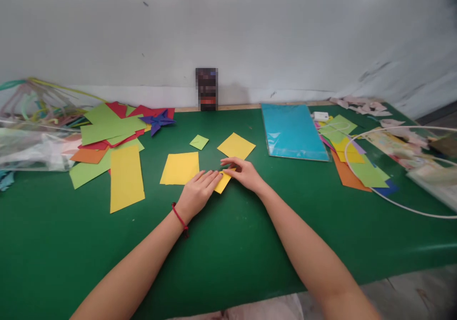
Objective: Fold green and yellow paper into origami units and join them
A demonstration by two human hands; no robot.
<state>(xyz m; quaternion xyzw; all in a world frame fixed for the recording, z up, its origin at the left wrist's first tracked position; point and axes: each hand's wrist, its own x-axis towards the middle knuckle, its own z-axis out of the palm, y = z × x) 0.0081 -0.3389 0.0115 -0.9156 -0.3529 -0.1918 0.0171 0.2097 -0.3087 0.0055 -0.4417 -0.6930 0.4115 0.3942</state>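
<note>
A small folded piece of yellow paper lies on the green tabletop between my hands. My left hand, with a red cord bracelet on the wrist, lies flat with its fingers stretched over the paper's left part. From the other side, my right hand pinches the paper's upper right corner between thumb and fingers. Just behind them is a yellow square, and another yellow square sits beside my left hand. A small green folded square lies farther back.
Coloured sheets, a long yellow strip and a purple folded star are on the left. A blue packet lies right of centre. Farther right are more papers and a white hoop. A dark pixelated object stands against the wall.
</note>
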